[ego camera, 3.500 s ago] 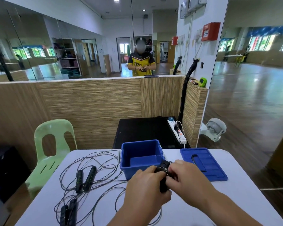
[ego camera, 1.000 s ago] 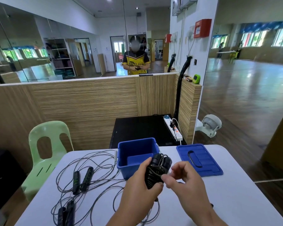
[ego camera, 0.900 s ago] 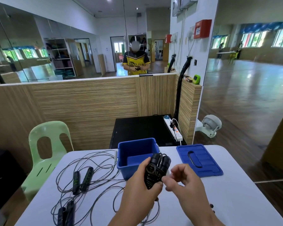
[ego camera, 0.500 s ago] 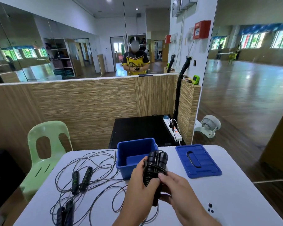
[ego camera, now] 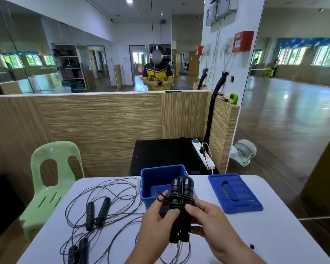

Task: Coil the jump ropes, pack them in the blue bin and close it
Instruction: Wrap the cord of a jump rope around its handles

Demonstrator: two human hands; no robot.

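Note:
Both hands hold a black jump rope bundle [ego camera: 181,202] upright just in front of the open blue bin [ego camera: 161,174]. Its two handles stand side by side with cord wrapped around their middle. My left hand [ego camera: 156,218] grips the bundle from the left, pinching a small cord loop. My right hand [ego camera: 208,220] grips it from the right, thumb on the wraps. The blue lid [ego camera: 234,193] lies flat on the table to the right of the bin. Two more jump ropes lie uncoiled at left, one pair of handles [ego camera: 98,213] mid-table, another pair [ego camera: 78,252] near the front edge.
The white table [ego camera: 274,235] has a small dark speck near its right front. A green plastic chair [ego camera: 51,180] stands at the left. Behind the table are a black cabinet with a power strip [ego camera: 203,155], a wooden partition and a mirror wall.
The wrapped bundle has turned from tilted to upright in front of the bin. My right hand closed back onto it after pulling the cord end aside.

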